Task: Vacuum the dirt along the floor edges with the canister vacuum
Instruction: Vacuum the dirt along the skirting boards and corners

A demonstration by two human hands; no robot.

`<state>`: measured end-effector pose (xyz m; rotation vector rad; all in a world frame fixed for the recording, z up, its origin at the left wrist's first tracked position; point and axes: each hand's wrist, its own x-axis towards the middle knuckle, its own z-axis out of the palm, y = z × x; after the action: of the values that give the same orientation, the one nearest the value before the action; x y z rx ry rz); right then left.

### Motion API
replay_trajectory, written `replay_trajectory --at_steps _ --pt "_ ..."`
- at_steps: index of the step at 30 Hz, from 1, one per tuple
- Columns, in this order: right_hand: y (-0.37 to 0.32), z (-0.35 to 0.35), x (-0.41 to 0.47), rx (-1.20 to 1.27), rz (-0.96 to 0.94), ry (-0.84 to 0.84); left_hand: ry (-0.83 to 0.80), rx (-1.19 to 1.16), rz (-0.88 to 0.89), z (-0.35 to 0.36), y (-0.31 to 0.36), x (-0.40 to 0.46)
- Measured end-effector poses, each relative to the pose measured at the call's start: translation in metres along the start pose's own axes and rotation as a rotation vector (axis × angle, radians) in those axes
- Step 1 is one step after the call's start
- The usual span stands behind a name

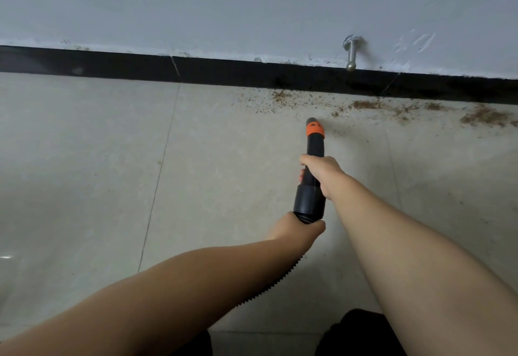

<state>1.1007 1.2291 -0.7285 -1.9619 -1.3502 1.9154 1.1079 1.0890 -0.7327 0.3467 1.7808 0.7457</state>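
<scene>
Two bare hands on the tool: low centre, the left hand (298,229) curls around the ribbed black hose (276,282); just above, the right hand (322,172) grips the black vacuum nozzle with its orange band (314,145). Its tip sits mid-frame, near scattered brown dirt (370,106) along the black baseboard (224,71), upper right.

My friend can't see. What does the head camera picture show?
Two hands hold a black vacuum nozzle: right hand grips its middle, left hand its hose end. The orange-ringed tip points at brown dirt along the black baseboard.
</scene>
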Motion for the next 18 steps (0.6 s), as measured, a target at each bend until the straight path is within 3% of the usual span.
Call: replay_trajectory --at_steps 8,18 --pt "0.004 0.034 -0.006 0.04 -0.011 -0.075 0.05 0.129 0.009 -0.028 -0.014 0.0" --pt "0.03 -0.039 -0.005 0.155 0.068 0.149 -0.12 0.221 0.031 0.022 -0.004 -0.009"
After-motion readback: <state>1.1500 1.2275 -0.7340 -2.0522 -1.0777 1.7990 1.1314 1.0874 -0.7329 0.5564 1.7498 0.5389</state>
